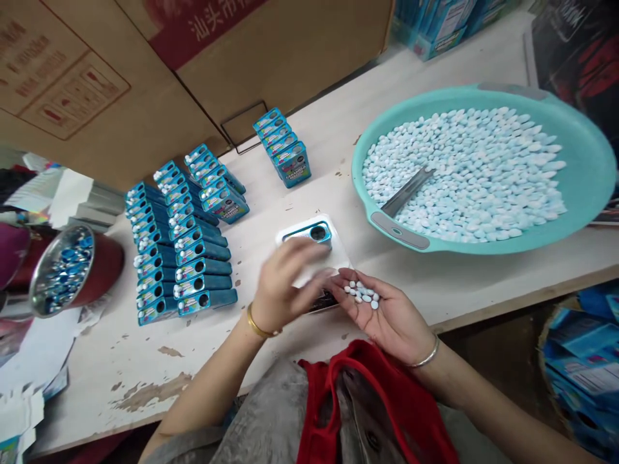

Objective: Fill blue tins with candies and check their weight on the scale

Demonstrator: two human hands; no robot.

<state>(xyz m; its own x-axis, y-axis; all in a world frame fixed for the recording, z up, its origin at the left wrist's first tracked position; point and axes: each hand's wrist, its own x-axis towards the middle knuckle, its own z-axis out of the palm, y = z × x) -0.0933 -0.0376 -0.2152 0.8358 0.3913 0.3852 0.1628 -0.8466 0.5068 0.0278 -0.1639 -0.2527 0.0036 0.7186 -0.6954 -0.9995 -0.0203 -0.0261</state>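
Note:
My right hand [387, 316] is palm up near the table's front edge, with several small white and pale blue candies [362, 294] lying in its cupped palm. My left hand [287, 280], blurred by motion, hovers over a white scale [341, 251], its fingertips close to the candies; whether it holds anything is hidden. On the scale's plate stands a small blue box [309, 233] with a round dark opening on top, partly behind my left hand. A large turquoise basin [483, 248] of the same candies is at the right, with a metal scoop [407, 191] in it.
Rows of blue boxes [206, 267] stand at the left, and a shorter row [290, 164] stands behind the scale. A red pot [104, 264] with shiny blue wrapped pieces is far left. Large cartons [290, 58] line the back. More blue boxes [580, 367] fill a container at lower right.

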